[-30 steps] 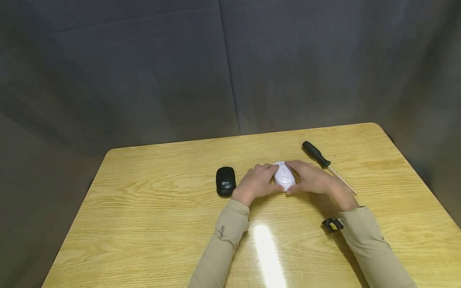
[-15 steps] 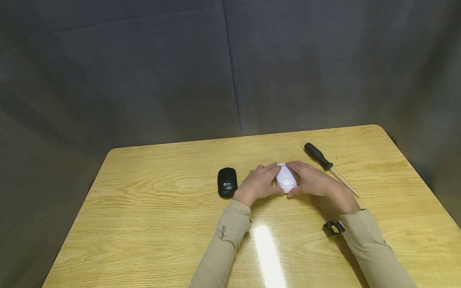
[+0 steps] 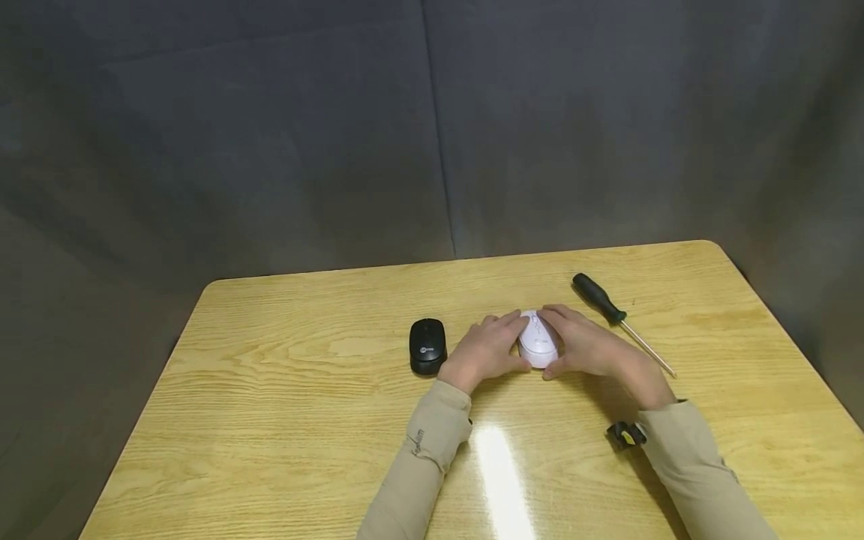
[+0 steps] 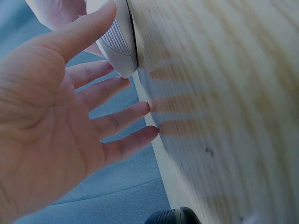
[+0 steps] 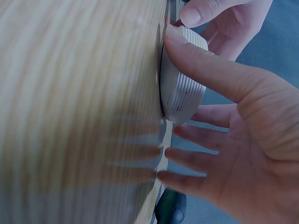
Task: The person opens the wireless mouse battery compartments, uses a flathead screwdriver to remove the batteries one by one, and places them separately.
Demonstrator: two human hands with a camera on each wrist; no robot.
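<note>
Barely shifted since a second ago, left hand (image 3: 487,350) and right hand (image 3: 589,346) cup the small, smooth white plastic mouse (image 3: 537,341) by its ribbed sides, fingers (image 4: 122,118) loosely spread on the wooden desk (image 3: 283,420).

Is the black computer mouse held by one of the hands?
No, the black computer mouse lies alone on the wooden table, beside the left hand.

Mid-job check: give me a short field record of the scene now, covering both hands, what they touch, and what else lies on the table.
left hand: thumb and fingers pinch the left side of the white mouse
right hand: thumb and fingers pinch its right side
white mouse: resting on the wooden table
black mouse: apart, to the left of the left hand
screwdriver: untouched, beyond the right hand
small black-and-yellow item: by the right sleeve, too small to identify
</note>
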